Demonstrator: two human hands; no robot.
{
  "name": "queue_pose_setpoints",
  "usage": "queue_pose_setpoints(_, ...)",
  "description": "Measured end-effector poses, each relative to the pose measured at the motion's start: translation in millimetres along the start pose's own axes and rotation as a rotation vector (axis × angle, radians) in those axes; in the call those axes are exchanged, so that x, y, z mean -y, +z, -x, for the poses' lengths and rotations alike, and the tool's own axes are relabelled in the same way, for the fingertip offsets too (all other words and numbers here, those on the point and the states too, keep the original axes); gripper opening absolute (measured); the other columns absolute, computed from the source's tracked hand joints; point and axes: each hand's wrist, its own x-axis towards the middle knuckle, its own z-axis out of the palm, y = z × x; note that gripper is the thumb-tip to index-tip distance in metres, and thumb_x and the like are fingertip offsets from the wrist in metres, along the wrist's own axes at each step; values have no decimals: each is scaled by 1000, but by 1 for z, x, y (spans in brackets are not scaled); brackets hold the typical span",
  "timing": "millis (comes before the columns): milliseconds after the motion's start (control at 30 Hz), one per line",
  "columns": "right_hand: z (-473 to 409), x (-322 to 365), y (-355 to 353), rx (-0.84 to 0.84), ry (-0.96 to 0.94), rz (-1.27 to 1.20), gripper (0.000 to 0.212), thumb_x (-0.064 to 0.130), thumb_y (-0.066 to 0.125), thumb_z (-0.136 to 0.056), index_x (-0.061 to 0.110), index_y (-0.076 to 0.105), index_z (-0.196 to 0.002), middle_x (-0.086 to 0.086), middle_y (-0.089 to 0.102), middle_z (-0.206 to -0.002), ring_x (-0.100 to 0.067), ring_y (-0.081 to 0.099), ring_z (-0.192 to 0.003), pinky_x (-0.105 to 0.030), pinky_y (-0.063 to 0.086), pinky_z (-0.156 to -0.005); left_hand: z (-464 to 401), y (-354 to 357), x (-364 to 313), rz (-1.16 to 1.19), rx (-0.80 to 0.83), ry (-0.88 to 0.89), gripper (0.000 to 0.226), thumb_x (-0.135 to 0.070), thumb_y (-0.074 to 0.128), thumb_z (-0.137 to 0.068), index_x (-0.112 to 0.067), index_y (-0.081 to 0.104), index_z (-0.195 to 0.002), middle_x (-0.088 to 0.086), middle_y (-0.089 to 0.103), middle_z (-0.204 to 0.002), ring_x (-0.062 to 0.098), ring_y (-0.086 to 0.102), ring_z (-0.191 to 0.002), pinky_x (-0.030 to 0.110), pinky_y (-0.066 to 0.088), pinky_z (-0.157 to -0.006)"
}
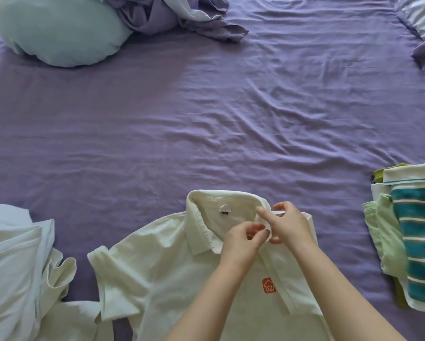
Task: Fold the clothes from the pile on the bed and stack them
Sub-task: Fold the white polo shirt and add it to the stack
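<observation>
Stack (pixel 413 244) rt of shirt (pixel 172 274)

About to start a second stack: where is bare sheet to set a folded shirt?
Widest bare sheet: beyond the polo shirt, between pillow and folded stack. A narrower strip separates the polo from that stack. Crowded: near-left, unfolded pile.

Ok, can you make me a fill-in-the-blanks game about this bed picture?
1. Both hands, the left hand and the right hand, pinch the white polo shirt at its ____.
2. The logo on the shirt's chest is coloured ____.
3. The bed sheet is coloured ____.
4. The top garment of the folded stack has teal and white ____.

Missing words: collar; orange; purple; stripes
</observation>
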Motion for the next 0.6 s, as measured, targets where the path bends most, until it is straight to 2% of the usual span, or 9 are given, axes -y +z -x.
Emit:
queue_pose_setpoints(33,0,-1,0,23,20,-43,28,23,68,-82,8,55,-102,-5,61,-91,-14,62,-73,-31,56,-51,5,3,5,57,-13,-17,15,-33,67,-86,-26,69,-98,-15,68,-89,-7,61,-82,6,44,-71)
queue_pose_setpoints(100,2,-7,-4,82,55,-178,17,6,61,-84,1,62,-100,-9,67,-87,-18,66,-70,-32,58,-55,11,6,15,119,-38,-46,11,-37,70,-82,-34,65,-92,-16,68,-90,-9,61,-84,8,47,-75)
queue_pose_setpoints(200,5,-14,-12,188,117,-425,9,6,60,-89,4,66,-95,-9,71,-82,-20,70,-69,-30,56,-56,14,6,23,137,-29,-72,18,-40,72,-81,-36,61,-95,-16,67,-96,-4,62,-92,19,50,-85)
queue_pose_setpoints(300,7,-15,-10,257,209,-689,8,7,56,-92,6,64,-94,-7,72,-74,-18,69,-63,-29,56,-53,14,7,21,147,-58,-65,22,-35,72,-81,-31,63,-101,-16,67,-94,-3,62,-91,18,50,-81)
queue_pose_setpoints(367,5,-13,-6,248,274,-868,10,2,53,-93,5,61,-96,-8,71,-70,-17,69,-60,-29,58,-53,15,5,18,118,-154,-16,11,-26,70,-83,-31,65,-91,-16,68,-86,-4,61,-82,17,46,-74)
queue_pose_setpoints(467,3,-7,-1,212,278,-1060,19,-5,48,-92,9,56,-101,-11,68,-72,-17,68,-57,-29,58,-54,18,0,17,15,-297,79,18,-9,63,-81,-27,65,-86,-9,64,-85,6,59,-79,24,46,-72)
queue_pose_setpoints(533,4,-4,3,159,209,-1060,28,-8,49,-90,12,52,-109,-11,65,-86,-17,66,-63,-31,58,-61,19,-5,18,-125,-293,127,25,-5,60,-78,-24,66,-94,-6,61,-91,14,57,-87,30,45,-81)
queue_pose_setpoints(600,5,-4,7,75,88,-779,34,-7,49,-90,14,51,-117,-10,64,-104,-18,63,-76,-29,53,-68,23,-10,20,-300,-158,166,32,-12,59,-78,-28,66,-104,-7,62,-99,16,53,-98,32,39,-90)
